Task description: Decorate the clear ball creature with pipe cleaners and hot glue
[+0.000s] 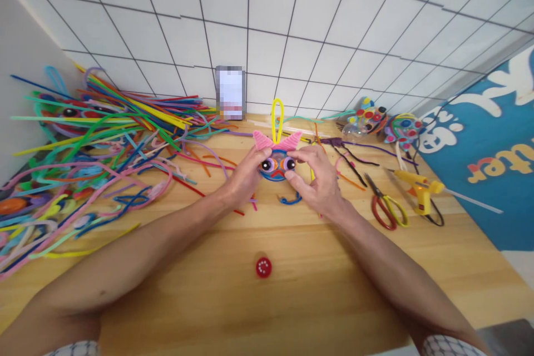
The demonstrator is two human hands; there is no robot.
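Observation:
Between my two hands is a pipe cleaner craft figure (pixel 274 162) with a round blue rim, two big googly eyes and a small red mouth. Pink pointed ears (pixel 277 141) and a tall yellow loop (pixel 277 117) top it. My left hand (pixel 247 175) grips its left edge, thumb near the ear. My right hand (pixel 317 177) holds the right edge, with thumb and fingers bent around it. A curled blue pipe cleaner (pixel 291 201) lies just below. Closer to me, a red bottle cap (pixel 263 267) with white dots rests on the wooden table (pixel 200 289).
A large heap of coloured pipe cleaners (pixel 125 139) covers the left side. Against the tiled wall leans a phone (pixel 231 93). Scissors (pixel 384 206) and a yellow glue gun (pixel 420 189) lie at right. Other decorated figures (pixel 403 129) stand at the back right.

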